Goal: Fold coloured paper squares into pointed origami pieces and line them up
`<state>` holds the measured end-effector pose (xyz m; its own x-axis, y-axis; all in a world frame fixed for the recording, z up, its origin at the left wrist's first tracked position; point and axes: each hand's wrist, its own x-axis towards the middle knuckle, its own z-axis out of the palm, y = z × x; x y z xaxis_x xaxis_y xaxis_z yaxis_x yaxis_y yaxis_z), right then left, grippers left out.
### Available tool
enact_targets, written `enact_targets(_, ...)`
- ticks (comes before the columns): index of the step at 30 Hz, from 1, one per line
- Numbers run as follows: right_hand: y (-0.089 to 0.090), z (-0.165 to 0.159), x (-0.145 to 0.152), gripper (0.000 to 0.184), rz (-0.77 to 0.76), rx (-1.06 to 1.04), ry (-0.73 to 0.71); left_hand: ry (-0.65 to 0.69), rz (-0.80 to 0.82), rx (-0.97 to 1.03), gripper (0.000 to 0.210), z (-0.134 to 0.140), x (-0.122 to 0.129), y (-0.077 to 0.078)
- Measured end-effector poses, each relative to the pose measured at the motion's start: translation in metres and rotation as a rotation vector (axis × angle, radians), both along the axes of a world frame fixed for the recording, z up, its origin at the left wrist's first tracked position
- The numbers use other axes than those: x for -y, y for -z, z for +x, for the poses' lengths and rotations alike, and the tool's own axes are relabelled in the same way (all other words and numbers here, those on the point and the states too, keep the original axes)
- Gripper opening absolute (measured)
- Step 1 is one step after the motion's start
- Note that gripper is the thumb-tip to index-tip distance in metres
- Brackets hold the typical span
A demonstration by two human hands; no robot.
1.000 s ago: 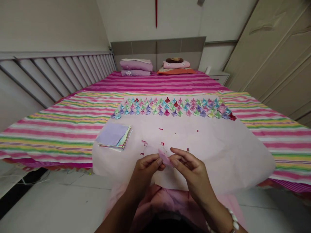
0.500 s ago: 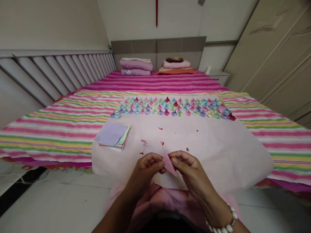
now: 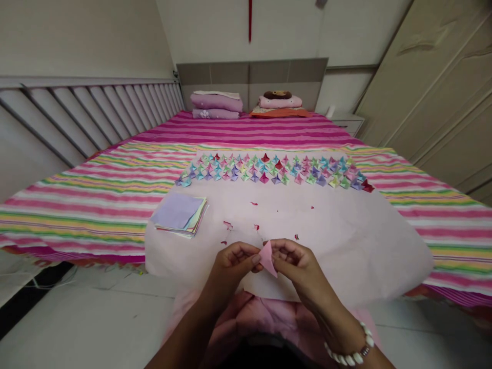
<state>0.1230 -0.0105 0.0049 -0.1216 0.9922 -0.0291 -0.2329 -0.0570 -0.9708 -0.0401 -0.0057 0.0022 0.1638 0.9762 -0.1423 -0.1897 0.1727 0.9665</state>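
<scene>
Between my hands is a small piece of folded pink paper [image 3: 268, 259], held up over the near edge of a large pale sheet [image 3: 326, 256]. My left hand [image 3: 236, 264] pinches its left side with thumb and fingers. On the other side, the fingers of my right hand [image 3: 294, 261] are closed on its right edge, hiding part of it. A stack of coloured paper squares [image 3: 179, 212], lavender on top, lies on the sheet to the left. Rows of small folded paper pieces [image 3: 264, 177] in many colours line the sheet's far side.
Small red cut-out holes or scraps [image 3: 227, 225] dot the sheet, too small to tell which. Beneath it is a bed with a striped cover [image 3: 96, 200]. Folded bedding [image 3: 217, 102] is piled by the headboard [image 3: 215, 73]. A slatted rail [image 3: 96, 113] runs along the left.
The pink paper has turned, so a broader triangular face now shows where a narrow edge-on shape was. Both hands stay closed on it, the right fingers slightly shifted.
</scene>
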Motion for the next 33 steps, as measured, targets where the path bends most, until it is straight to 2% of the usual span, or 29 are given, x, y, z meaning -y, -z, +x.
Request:
enact_targets(3,0.002,-0.002,-0.003,0.012,0.028,0.100,0.009,-0.047,0.046,-0.052,0.016,0.005,-0.001,0.002)
enact_targets(6,0.007,-0.005,-0.004,0.009,0.105,0.214,0.115,-0.070,0.105,-0.131,0.018,0.011,0.002,0.003)
enact_targets(10,0.011,-0.009,-0.003,0.009,0.268,0.324,0.249,-0.083,0.193,-0.309,0.032,0.016,0.007,0.001)
enact_targets(13,0.012,-0.012,-0.001,0.014,0.352,0.370,0.253,-0.051,0.220,-0.337,0.031,0.018,0.008,-0.001)
enact_targets(19,0.014,-0.014,0.001,0.021,0.364,0.334,0.218,-0.074,0.243,-0.341,0.021,0.021,0.007,-0.001)
enact_targets(25,0.013,-0.013,-0.001,0.023,0.391,0.278,0.229,-0.113,0.130,-0.164,0.032,0.020,0.005,0.005)
enact_targets(30,0.011,-0.006,-0.007,0.020,0.364,0.190,0.215,-0.137,0.168,0.005,0.021,0.020,-0.001,0.003)
enact_targets(33,0.010,-0.003,-0.010,0.018,0.339,0.179,0.217,-0.117,0.134,0.063,0.021,0.019,-0.006,0.000)
